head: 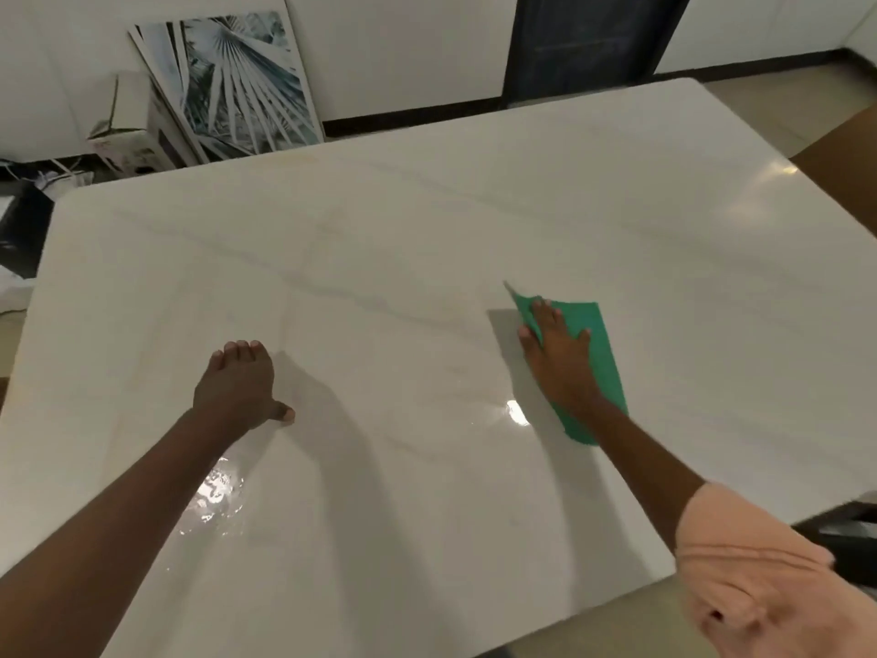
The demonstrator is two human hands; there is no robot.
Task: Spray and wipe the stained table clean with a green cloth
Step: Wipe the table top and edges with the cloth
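Note:
A large white marble-look table [427,220] fills the view. A green cloth [600,353] lies flat on it at the right of centre. My right hand [557,349] presses palm-down on the cloth, fingers spread, covering its left part. My left hand [239,384] rests on the bare tabletop at the left, fingertips and thumb touching the surface, holding nothing. A wet shiny patch [218,496] lies beside my left forearm, and a smaller glossy spot [517,413] shows near my right wrist. No spray bottle is in view.
Framed palm-leaf pictures [237,83] and a cardboard box [128,130] lean against the wall beyond the table's far left corner. A dark door [583,40] stands behind the table. A brown box edge [840,154] shows at the right, a dark object [840,534] at the lower right.

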